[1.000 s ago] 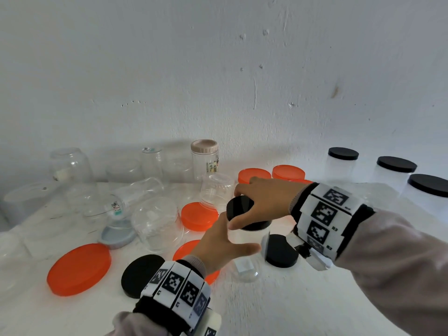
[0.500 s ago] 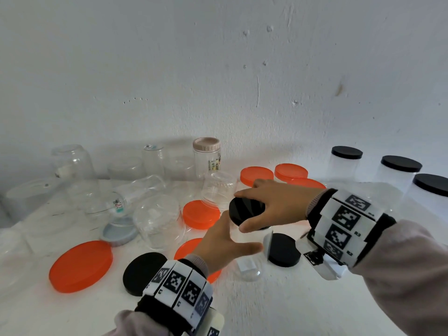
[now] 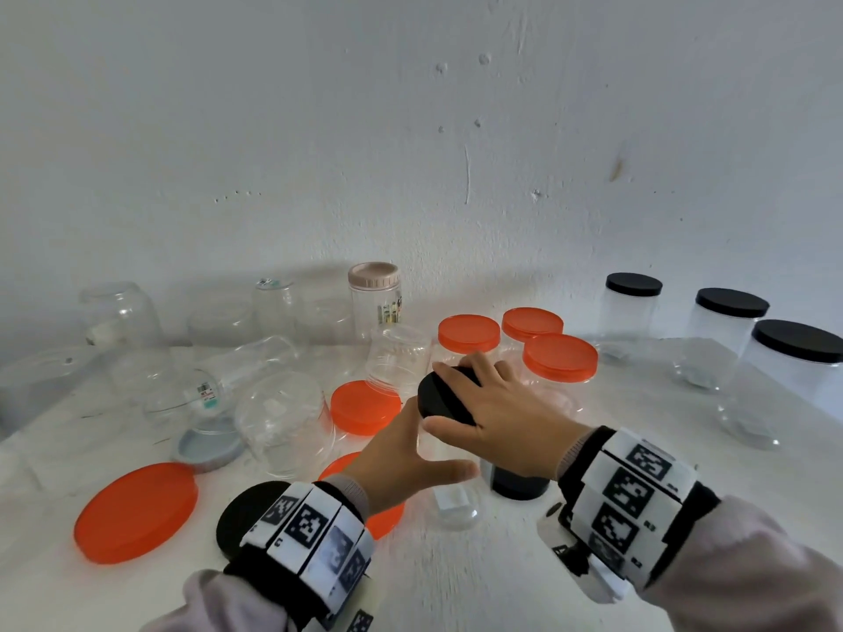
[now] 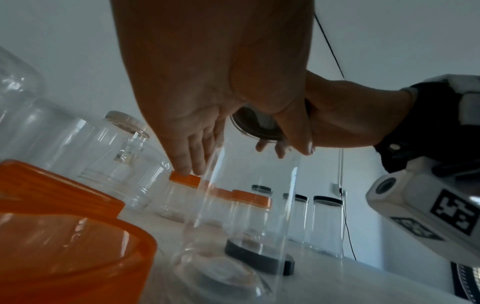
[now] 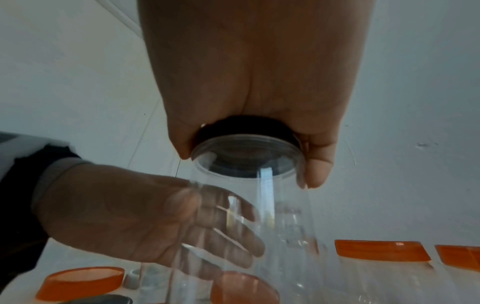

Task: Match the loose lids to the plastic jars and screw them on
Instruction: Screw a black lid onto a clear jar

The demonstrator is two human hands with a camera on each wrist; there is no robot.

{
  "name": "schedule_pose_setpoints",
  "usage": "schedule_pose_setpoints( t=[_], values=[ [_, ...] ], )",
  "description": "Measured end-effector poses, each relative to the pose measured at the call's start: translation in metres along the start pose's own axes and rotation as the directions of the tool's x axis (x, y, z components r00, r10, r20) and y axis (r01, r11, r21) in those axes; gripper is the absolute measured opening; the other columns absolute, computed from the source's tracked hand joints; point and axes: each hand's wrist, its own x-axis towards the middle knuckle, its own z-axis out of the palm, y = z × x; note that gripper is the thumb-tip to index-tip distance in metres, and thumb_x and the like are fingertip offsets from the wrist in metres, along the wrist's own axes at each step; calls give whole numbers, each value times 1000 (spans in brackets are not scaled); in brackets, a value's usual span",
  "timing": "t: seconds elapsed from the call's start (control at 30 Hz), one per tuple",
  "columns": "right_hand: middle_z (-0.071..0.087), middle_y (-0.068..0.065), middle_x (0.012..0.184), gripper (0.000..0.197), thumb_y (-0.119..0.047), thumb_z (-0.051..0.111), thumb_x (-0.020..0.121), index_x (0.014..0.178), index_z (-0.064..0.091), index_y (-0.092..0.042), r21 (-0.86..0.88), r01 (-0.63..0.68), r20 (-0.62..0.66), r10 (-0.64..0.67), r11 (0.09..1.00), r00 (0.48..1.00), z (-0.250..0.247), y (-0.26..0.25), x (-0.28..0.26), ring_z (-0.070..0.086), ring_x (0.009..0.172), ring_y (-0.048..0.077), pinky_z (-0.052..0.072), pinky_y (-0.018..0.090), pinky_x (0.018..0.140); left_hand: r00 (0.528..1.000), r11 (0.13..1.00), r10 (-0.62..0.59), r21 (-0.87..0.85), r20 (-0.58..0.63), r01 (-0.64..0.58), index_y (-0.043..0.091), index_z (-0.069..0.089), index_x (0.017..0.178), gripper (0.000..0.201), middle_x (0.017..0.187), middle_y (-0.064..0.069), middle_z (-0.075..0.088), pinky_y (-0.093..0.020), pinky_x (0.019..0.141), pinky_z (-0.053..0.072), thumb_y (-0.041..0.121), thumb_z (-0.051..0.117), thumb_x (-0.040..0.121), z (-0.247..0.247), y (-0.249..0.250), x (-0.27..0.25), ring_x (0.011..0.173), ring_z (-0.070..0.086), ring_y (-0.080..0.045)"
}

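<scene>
A tall clear plastic jar [image 3: 456, 510] stands upright on the white table near the middle. My left hand [image 3: 408, 451] holds its side, thumb in front and fingers curled round the back, as the right wrist view shows through the jar wall [image 5: 259, 226]. A black lid [image 3: 439, 396] sits on the jar's mouth. My right hand [image 3: 497, 412] grips this lid from above, fingers and thumb round its rim [image 5: 244, 131]. The left wrist view shows the lid's underside [image 4: 257, 125] over the jar [image 4: 246, 205].
Loose black lids [image 3: 520, 488] [image 3: 241, 517] lie beside the jar. A big orange lid [image 3: 134, 510] and smaller orange lids [image 3: 365, 405] lie left. Upturned clear jars [image 3: 283, 421] crowd the left. Orange-lidded jars [image 3: 560, 358] stand behind, black-lidded jars [image 3: 732, 303] at right.
My right hand has turned round the black lid, its wrist swinging down toward me. The left hand keeps its hold on the jar in the same place.
</scene>
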Motion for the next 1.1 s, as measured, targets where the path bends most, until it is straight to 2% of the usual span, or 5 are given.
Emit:
schedule_pose_setpoints(
  t=[0.2,0.37,0.47,0.7,1.1],
  values=[
    [24,-15,137,77,-70,41,84,149,16,-37,201,-16,16,13,979,1000,-11,19,-30,31,123,12,34,29,103,946,887,-253,439,205,142,24,15,149,108,154,4,22,-39,114,28,56,77,66,-17,-19,-6,139,25,-15],
    [46,-25,110,52,-77,53,70,117,46,-55,391,-88,-174,168,916,970,-41,65,-77,47,100,-11,35,5,79,875,720,-444,658,195,219,19,5,151,111,159,1,7,-42,118,20,58,72,71,-31,-37,-9,145,12,-20],
    [52,-16,105,43,-65,66,68,106,52,-51,386,-264,-268,382,884,885,-54,111,-94,52,94,-3,37,14,76,843,646,-499,735,200,208,20,0,152,113,159,1,0,-43,118,17,61,68,72,-31,-43,-10,145,6,-21],
    [43,13,129,67,-39,77,76,127,45,-10,297,-605,-295,673,739,678,-49,207,-74,42,116,34,40,45,96,835,601,-529,762,151,242,24,-2,151,115,158,1,0,-43,116,22,62,69,69,-30,-44,-10,144,10,-25],
    [32,18,137,49,-38,60,90,124,51,-3,41,-711,-280,691,702,667,-59,243,-31,36,122,43,38,47,96,805,613,-569,739,167,279,28,-2,151,108,158,3,-5,-42,117,21,59,67,75,-31,-30,-13,145,7,-23]
  ],
)
